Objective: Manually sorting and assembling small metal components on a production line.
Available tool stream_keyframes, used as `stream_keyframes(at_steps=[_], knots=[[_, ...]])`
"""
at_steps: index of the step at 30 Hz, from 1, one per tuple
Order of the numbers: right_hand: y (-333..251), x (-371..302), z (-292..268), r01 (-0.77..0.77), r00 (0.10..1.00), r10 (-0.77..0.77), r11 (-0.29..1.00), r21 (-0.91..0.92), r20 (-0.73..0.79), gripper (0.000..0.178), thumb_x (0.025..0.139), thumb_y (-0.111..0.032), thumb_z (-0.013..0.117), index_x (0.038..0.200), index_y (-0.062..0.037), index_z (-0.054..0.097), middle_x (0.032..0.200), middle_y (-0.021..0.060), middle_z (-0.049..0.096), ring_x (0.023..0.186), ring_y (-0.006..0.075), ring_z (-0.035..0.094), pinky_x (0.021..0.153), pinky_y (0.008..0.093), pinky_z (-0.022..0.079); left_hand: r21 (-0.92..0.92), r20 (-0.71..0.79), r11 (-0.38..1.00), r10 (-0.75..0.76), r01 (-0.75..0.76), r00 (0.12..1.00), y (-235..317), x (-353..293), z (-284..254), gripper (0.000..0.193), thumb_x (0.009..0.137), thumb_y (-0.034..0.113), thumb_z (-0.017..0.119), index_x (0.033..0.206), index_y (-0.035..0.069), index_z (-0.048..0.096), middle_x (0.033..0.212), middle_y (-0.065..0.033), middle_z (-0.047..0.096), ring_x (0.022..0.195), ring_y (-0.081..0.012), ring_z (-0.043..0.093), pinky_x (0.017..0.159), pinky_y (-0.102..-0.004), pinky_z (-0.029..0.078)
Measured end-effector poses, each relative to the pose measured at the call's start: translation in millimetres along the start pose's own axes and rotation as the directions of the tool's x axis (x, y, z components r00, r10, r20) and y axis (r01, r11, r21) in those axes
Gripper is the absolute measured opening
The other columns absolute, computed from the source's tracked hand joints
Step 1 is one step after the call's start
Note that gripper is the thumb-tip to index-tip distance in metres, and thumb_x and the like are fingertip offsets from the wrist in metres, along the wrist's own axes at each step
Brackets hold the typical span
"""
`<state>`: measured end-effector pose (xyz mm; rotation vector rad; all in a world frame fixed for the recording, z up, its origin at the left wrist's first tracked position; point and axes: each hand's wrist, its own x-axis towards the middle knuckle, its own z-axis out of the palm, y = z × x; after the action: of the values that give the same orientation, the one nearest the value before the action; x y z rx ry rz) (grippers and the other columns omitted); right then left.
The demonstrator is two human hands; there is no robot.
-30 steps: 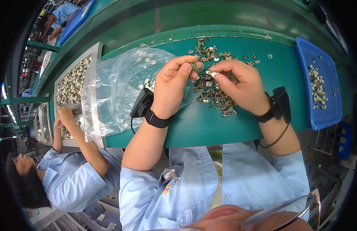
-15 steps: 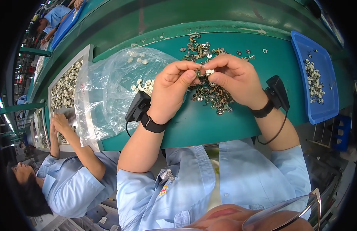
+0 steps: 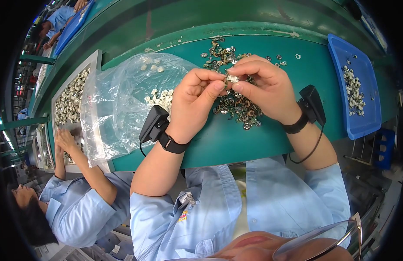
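In front of my chest, over the bench, my two hands meet fingertip to fingertip. A small white block-shaped part (image 3: 232,78) is pinched between thumb and forefinger of my right hand (image 3: 268,89). My left hand (image 3: 193,102) is closed in a pinch against it, on a small dark metal part that the fingers mostly hide. Below and behind the hands spreads a loose pile of small round metal parts (image 3: 241,108). Left of my left wrist, white parts (image 3: 161,99) lie by a clear plastic bag (image 3: 119,113).
At the right edge of the green bench (image 3: 201,150) stands a blue tray (image 3: 371,119) holding small white and metal parts. On the left, a co-worker's hands (image 3: 66,141) reach into a pale-rimmed tray (image 3: 98,61) of similar parts. Each of my wrists wears a strapped black device (image 3: 313,104).
My fingertips have come closer together, bringing the white part against the left hand's metal part. The white part has shifted slightly left. The co-worker's hands have moved a little.
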<state>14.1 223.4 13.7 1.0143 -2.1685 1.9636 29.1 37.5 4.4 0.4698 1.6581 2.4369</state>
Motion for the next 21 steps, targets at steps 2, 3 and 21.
stream_keyframes(at_steps=[2,3,21], knots=[[-3,0,3,-0.027,1.000,0.027,0.999,0.022,-0.006,0.027,0.078,0.008,0.056,0.105,0.0017,0.055,0.100,0.0089,0.055,0.092,0.0149,0.054,0.081,0.0267,0.044,-0.028,-0.007,1.000,0.011,-0.011,1.000,0,-1,2,0.013,0.085,0.002,0.056,0.097,0.000,0.052,0.091,-0.0069,0.060,0.082,-0.0102,0.058,0.074,-0.0217,0.048],[-5,0,5,-0.053,0.998,0.054,0.998,0.042,-0.012,0.026,0.078,0.008,0.057,0.103,0.0017,0.055,0.099,0.0088,0.055,0.091,0.0150,0.054,0.081,0.0267,0.044,-0.027,-0.007,1.000,0.010,-0.010,1.000,0,-1,2,0.013,0.085,0.002,0.056,0.097,0.000,0.052,0.091,-0.0069,0.060,0.082,-0.0102,0.058,0.074,-0.0217,0.048],[-6,1,7,0.130,0.991,-0.132,0.989,-0.068,-0.025,0.021,0.075,0.004,0.064,0.095,-0.0010,0.060,0.093,0.0103,0.059,0.086,0.0186,0.056,0.074,0.0274,0.046,-0.183,0.018,0.980,-0.080,0.082,0.997,2,-4,-3,0.009,0.082,0.000,0.060,0.090,0.000,0.056,0.087,-0.0060,0.062,0.079,-0.0080,0.057,0.070,-0.0194,0.047]])
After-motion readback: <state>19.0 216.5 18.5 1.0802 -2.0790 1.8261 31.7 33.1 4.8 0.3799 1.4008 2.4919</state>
